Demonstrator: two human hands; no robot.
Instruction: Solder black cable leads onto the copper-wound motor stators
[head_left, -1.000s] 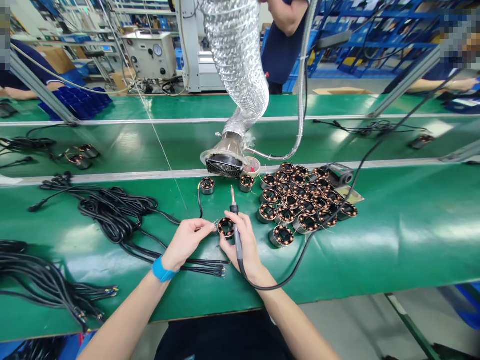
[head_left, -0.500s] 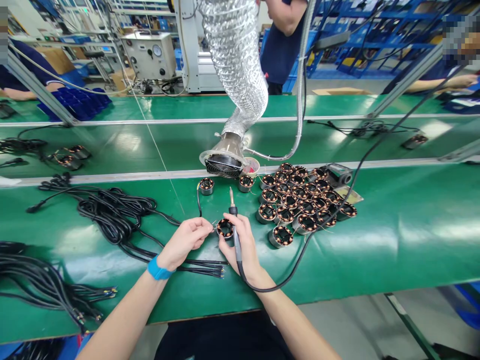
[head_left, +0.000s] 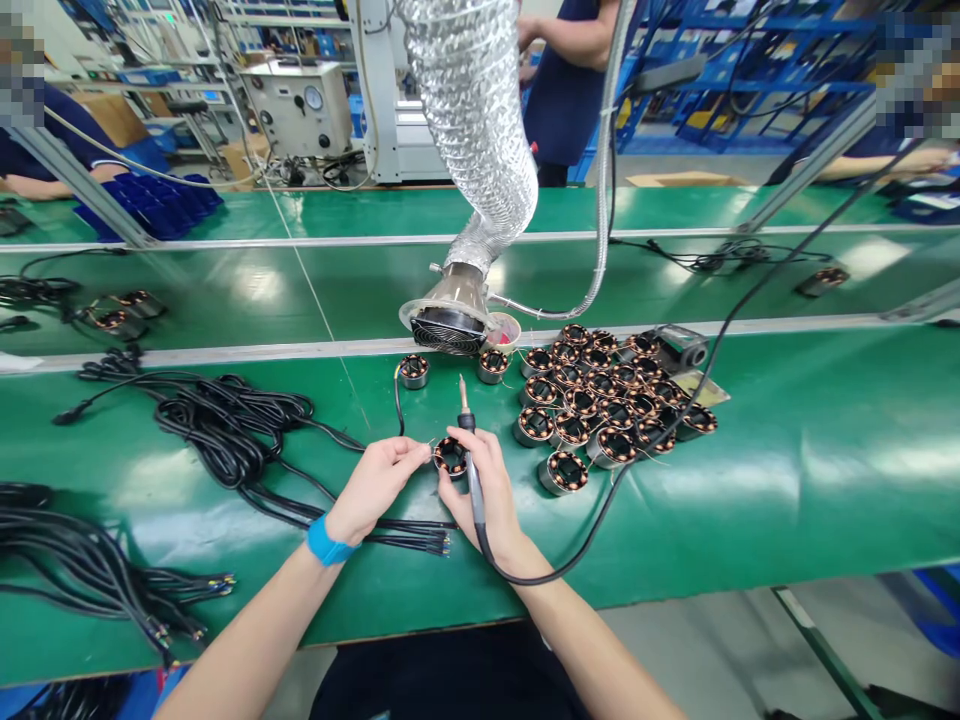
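Far stators [head_left: 118, 322] further left, beyond black cables [head_left: 217, 450]

Person's left wrist [head_left: 328, 541]: one wide, plain bright-blue band [head_left: 330, 543], matte in appearance. Forearms are bare, without sleeves. Torso wears a dark navy garment [head_left: 450, 675]; a small teal mark [head_left: 380, 715] shows near its lower edge.

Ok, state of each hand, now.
Left hand: closed, fingertips pinching a thin wire at the metal ring.
Right hand: closed, holding the soldering iron and that ring.
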